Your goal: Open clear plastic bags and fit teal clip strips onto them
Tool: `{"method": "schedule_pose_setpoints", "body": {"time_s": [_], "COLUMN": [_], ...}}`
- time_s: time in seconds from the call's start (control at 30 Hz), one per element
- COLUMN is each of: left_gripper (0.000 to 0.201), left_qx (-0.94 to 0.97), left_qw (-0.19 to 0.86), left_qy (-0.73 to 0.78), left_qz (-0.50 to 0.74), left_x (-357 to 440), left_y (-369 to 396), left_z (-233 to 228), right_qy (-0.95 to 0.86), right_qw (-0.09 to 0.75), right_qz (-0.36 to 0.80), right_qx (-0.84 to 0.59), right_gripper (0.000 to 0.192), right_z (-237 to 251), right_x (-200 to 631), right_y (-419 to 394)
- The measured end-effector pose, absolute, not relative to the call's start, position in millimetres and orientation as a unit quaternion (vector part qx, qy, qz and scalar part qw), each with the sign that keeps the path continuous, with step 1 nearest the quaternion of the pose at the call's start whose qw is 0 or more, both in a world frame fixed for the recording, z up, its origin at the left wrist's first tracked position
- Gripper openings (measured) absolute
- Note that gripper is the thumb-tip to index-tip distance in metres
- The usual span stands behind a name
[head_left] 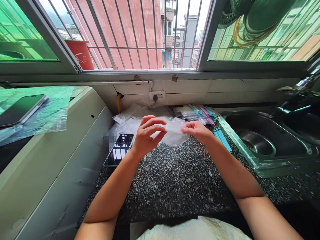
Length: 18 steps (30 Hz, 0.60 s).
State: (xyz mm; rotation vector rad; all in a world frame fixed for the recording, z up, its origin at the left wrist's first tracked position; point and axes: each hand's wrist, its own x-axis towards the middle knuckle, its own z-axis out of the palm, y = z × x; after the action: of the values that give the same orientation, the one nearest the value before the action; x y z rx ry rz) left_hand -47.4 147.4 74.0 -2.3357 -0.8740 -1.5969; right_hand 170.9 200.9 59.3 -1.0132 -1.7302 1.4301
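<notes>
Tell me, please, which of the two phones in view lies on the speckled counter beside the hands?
The phone with the lit screen, lying just left of the left hand on the counter. The other phone is dark and rests on green plastic atop the white appliance.

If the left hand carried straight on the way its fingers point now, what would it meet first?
The left hand points right, across the clear plastic bag that it pinches. Going on, it would probably first meet the right hand, which holds the bag's other end at about the same height, though depth is hard to judge.
</notes>
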Motion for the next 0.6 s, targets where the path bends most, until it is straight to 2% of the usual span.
{"method": "schedule_pose_setpoints", "body": {"time_s": [0.1, 0.2, 0.3, 0.5, 0.6], "left_gripper": [0.011, 0.01, 0.009, 0.008, 0.008], "left_qx": [-0.793, -0.791, -0.798, -0.816, -0.818], "left_qw": [0.075, 0.072, 0.071, 0.06, 0.048], "left_qy": [-0.289, -0.302, -0.306, -0.303, -0.308], "left_qz": [-0.531, -0.528, -0.514, -0.489, -0.483], "left_x": [-48.3, -49.4, -48.8, -42.9, -40.7], "left_y": [148.5, 149.7, 149.8, 147.2, 145.7], "left_z": [73.5, 72.3, 72.1, 72.6, 72.5], "right_qy": [-0.688, -0.713, -0.759, -0.851, -0.862], "right_qw": [0.354, 0.438, 0.487, 0.445, 0.435], "right_qz": [0.492, 0.354, 0.236, 0.094, 0.071], "right_qx": [-0.4, -0.418, -0.363, -0.262, -0.25], "right_gripper": [0.025, 0.021, 0.019, 0.022, 0.01], "right_z": [58.0, 60.6, 65.1, 63.1, 60.2], "right_x": [171.6, 171.2, 167.8, 155.2, 151.5], "right_y": [202.2, 198.6, 188.5, 172.6, 172.0]}}
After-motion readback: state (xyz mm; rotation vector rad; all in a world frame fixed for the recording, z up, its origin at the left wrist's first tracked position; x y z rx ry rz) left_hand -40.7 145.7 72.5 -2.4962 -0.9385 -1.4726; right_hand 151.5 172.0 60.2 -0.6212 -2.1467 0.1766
